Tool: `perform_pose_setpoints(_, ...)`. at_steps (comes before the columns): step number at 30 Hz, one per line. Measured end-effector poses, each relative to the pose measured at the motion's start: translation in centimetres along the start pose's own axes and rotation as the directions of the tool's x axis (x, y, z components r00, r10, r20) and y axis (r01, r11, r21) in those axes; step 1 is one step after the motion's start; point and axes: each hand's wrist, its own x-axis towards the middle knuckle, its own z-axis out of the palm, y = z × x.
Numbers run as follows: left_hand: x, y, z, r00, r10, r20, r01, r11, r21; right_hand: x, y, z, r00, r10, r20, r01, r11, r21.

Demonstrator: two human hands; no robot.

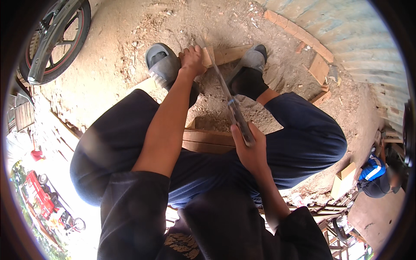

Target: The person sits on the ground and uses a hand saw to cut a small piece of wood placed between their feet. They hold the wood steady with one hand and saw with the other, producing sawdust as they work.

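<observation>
My right hand [251, 149] is closed round the handle of a handsaw [232, 102], whose long narrow blade slants forward and left, away from me. The far part of the blade lies across a light wooden plank [234, 54] resting low between my feet. Just left of the blade, my left hand [192, 60] grips the plank's end, fingers bent over it. My left foot in a grey slide sandal [162, 60] is beside that hand; the other sandal [255, 58] is at the plank's right end. Whether the teeth have cut into the wood, I cannot tell.
Below my knees is a brown wooden beam [208, 141]. A motorcycle wheel [65, 41] stands at the far left. Bricks [299, 32] line a corrugated metal sheet [346, 43] on the right, near wood offcuts [318, 69]. Another person [376, 175] is at the right edge.
</observation>
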Motion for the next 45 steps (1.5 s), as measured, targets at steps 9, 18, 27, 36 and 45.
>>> perform_pose_setpoints(9,0.2,0.0,0.5,0.999,-0.024,-0.042,0.026,0.999,0.035,-0.9,-1.8,0.0,0.999,-0.042,0.031,0.042,0.999,0.007)
perform_pose_setpoints(18,-0.4,-0.1,0.2,0.999,-0.031,-0.035,0.033,0.999,0.041,-5.5,-3.3,-3.3,0.999,0.026,0.043,-0.024,0.999,-0.046)
perform_pose_setpoints(27,-0.3,0.4,0.3,0.999,-0.041,-0.031,0.042,0.998,0.036,-7.0,-4.7,-4.0,0.994,0.107,0.020,-0.106,0.993,-0.052)
perform_pose_setpoints(36,-0.4,0.9,0.4,0.998,-0.038,-0.042,0.040,0.998,0.043,-7.3,-2.4,-3.1,0.998,-0.044,0.038,0.048,0.993,-0.109)
perform_pose_setpoints(45,-0.2,0.5,0.9,0.992,-0.033,-0.122,0.037,0.999,0.031,-4.5,-1.9,-2.1,1.000,-0.014,0.013,0.014,1.000,-0.025)
